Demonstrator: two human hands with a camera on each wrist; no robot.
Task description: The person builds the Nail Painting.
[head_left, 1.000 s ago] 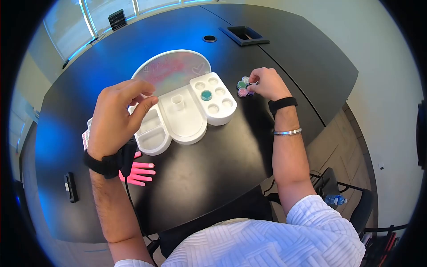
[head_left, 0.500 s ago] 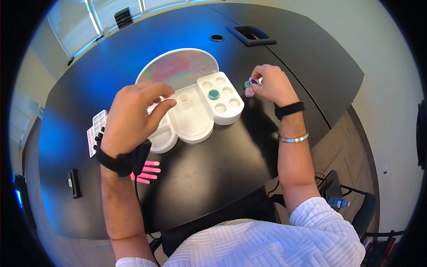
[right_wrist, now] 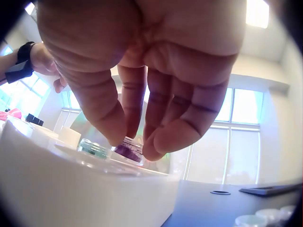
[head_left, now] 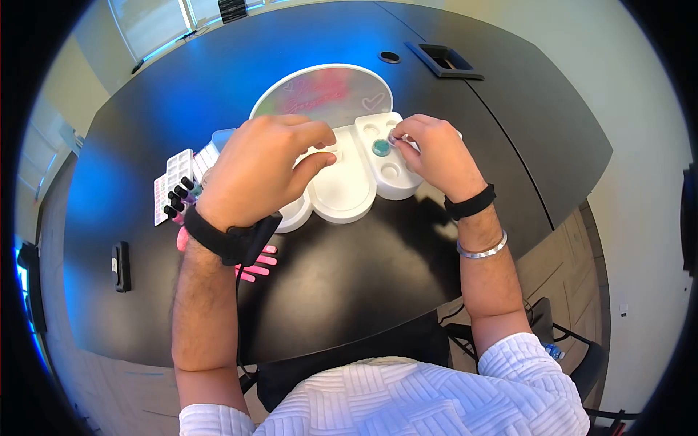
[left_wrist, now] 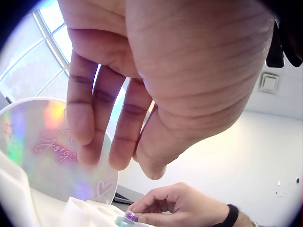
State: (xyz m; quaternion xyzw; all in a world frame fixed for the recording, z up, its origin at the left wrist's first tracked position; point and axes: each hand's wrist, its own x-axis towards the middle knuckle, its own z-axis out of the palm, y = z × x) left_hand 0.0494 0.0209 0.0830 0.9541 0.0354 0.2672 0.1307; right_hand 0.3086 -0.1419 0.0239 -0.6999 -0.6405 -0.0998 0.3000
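Observation:
My right hand (head_left: 440, 160) pinches a small clear jar of purple glitter (right_wrist: 129, 151) between thumb and fingers. It is right over the round wells of the white organizer (head_left: 342, 202), beside a jar of teal glitter (head_left: 381, 147) that sits in one well. Over the left part of the organizer hovers my left hand (head_left: 265, 167), its fingers loosely bent with nothing between them. Behind stands the organizer's rounded iridescent panel (left_wrist: 52, 146) with lettering and a heart on it. My left hand hides part of the organizer in the head view.
Several small jars (right_wrist: 251, 220) stand on the table to the right of the organizer. At the left are nail polish bottles (head_left: 190, 185), a white compartment box (head_left: 179, 167) and pink hand-shaped fingers (head_left: 260, 270). A black object (head_left: 121, 267) lies near the left table edge.
My right hand has picked up the purple jar from the group at the right and carried it left to the organizer's wells. My left hand stays loosely bent over the organizer's left side.

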